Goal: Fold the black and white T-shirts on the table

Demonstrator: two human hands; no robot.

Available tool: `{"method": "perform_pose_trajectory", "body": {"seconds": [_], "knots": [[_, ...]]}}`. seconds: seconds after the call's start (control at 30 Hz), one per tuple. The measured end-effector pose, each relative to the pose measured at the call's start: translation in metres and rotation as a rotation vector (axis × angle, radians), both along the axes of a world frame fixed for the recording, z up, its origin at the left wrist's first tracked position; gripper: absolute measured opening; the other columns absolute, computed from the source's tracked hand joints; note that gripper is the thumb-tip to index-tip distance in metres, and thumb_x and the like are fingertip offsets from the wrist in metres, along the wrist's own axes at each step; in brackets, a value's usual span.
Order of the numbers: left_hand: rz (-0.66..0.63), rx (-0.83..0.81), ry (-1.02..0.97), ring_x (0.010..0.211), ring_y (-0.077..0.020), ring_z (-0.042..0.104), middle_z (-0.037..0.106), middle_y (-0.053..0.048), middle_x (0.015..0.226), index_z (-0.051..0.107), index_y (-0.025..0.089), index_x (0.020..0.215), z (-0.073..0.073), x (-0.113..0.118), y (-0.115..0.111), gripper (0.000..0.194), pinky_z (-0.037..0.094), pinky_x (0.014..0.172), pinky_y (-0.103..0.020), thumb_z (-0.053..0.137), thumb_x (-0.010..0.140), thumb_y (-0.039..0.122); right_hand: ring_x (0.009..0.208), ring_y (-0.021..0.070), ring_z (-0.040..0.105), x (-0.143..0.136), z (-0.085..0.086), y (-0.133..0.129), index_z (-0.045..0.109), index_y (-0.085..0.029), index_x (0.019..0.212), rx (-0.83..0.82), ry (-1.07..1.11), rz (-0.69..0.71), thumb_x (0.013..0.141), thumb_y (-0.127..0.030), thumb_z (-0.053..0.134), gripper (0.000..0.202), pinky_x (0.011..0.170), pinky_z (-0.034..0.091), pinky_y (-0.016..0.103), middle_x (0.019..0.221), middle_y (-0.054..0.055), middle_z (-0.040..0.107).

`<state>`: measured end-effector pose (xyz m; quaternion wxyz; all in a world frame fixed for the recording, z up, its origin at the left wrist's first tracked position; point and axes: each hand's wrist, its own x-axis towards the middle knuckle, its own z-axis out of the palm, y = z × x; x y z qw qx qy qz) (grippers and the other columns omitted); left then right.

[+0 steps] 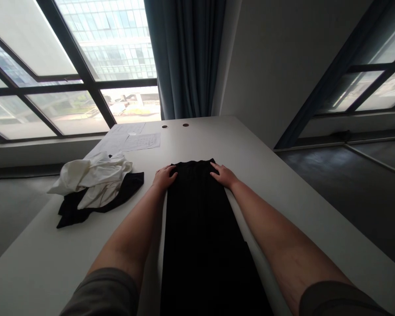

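A long pair of black pants (200, 228) lies flat on the white table, its gathered waistband at the far end and its lower part running out of view toward me. My left hand (164, 176) rests at the left corner of the waistband, thumb and fingers apart on the cloth's edge. At the right corner, my right hand (224, 175) touches the fabric with its fingers stretched out and spread. Both forearms reach forward along either side of the pants.
Crumpled white cloth (98, 175) lies over a black cloth (74, 210) on the table's left. Printed paper sheets (143, 141) and two round holes are near the back. The white table (250, 151) meets a blue curtain (187, 61) and windows.
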<state>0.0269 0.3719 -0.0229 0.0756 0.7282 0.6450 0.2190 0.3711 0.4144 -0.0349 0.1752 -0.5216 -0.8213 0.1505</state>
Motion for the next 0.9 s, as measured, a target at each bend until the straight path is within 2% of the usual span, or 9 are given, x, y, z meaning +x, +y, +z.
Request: {"method": "perform_pose_trajectory", "body": {"seconds": [0.17,0.33,0.5,0.6,0.67,0.8,0.9], "knots": [[-0.049,0.072,-0.16,0.14,-0.0282,0.054,0.054,-0.01,0.154,0.055,0.025,0.149,0.0,0.0,-0.016,0.056,0.046,0.119,-0.044,0.061,0.095,0.036,0.145,0.0268,0.05,0.007,0.007,-0.02,0.043,-0.021,0.161,0.062,0.256,0.037,0.096,-0.036,0.053,0.068,0.124,0.039,0.045,0.159,0.008,0.052],[-0.122,0.172,-0.324,0.147,-0.0288,0.045,0.041,-0.013,0.16,0.042,0.024,0.156,0.001,0.006,-0.039,0.062,0.043,0.121,-0.048,0.059,0.097,0.036,0.144,0.0271,0.052,0.001,0.015,-0.046,0.044,-0.021,0.16,0.115,0.508,0.01,0.096,-0.037,0.052,0.066,0.12,0.045,0.046,0.158,0.008,0.052],[-0.141,0.326,-0.259,0.147,-0.0295,0.044,0.042,-0.014,0.156,0.041,0.023,0.155,0.023,0.016,-0.068,0.058,0.041,0.122,-0.05,0.054,0.099,0.032,0.136,0.0277,0.059,-0.005,0.029,-0.079,0.048,-0.024,0.158,0.189,0.592,0.044,0.097,-0.034,0.055,0.062,0.113,0.052,0.046,0.152,0.008,0.058],[-0.17,0.399,-0.207,0.143,-0.0286,0.048,0.045,-0.014,0.153,0.042,0.023,0.152,0.037,0.02,-0.094,0.053,0.044,0.119,-0.048,0.053,0.1,0.031,0.128,0.0273,0.065,-0.002,0.035,-0.1,0.055,-0.024,0.152,0.289,0.592,0.001,0.098,-0.034,0.055,0.055,0.106,0.058,0.044,0.145,0.008,0.064],[-0.185,0.453,-0.191,0.139,-0.0279,0.052,0.049,-0.014,0.147,0.044,0.023,0.146,0.04,0.019,-0.115,0.047,0.047,0.117,-0.047,0.053,0.1,0.03,0.124,0.0268,0.066,0.002,0.037,-0.115,0.059,-0.026,0.148,0.346,0.573,-0.006,0.098,-0.034,0.056,0.051,0.104,0.059,0.044,0.142,0.008,0.066],[-0.196,0.533,-0.218,0.123,-0.0266,0.063,0.059,-0.013,0.131,0.046,0.024,0.127,0.029,0.008,-0.162,0.033,0.054,0.104,-0.046,0.059,0.097,0.029,0.119,0.0257,0.069,0.013,0.035,-0.148,0.061,-0.028,0.145,0.377,0.54,0.023,0.099,-0.032,0.057,0.046,0.1,0.061,0.043,0.137,0.007,0.069],[-0.195,0.485,-0.236,0.106,-0.0232,0.069,0.066,-0.009,0.118,0.045,0.026,0.118,0.014,-0.001,-0.192,0.028,0.058,0.093,-0.041,0.062,0.095,0.028,0.115,0.0247,0.07,0.023,0.03,-0.172,0.057,-0.03,0.146,0.322,0.533,0.048,0.099,-0.032,0.06,0.048,0.1,0.06,0.042,0.133,0.007,0.07]]}}
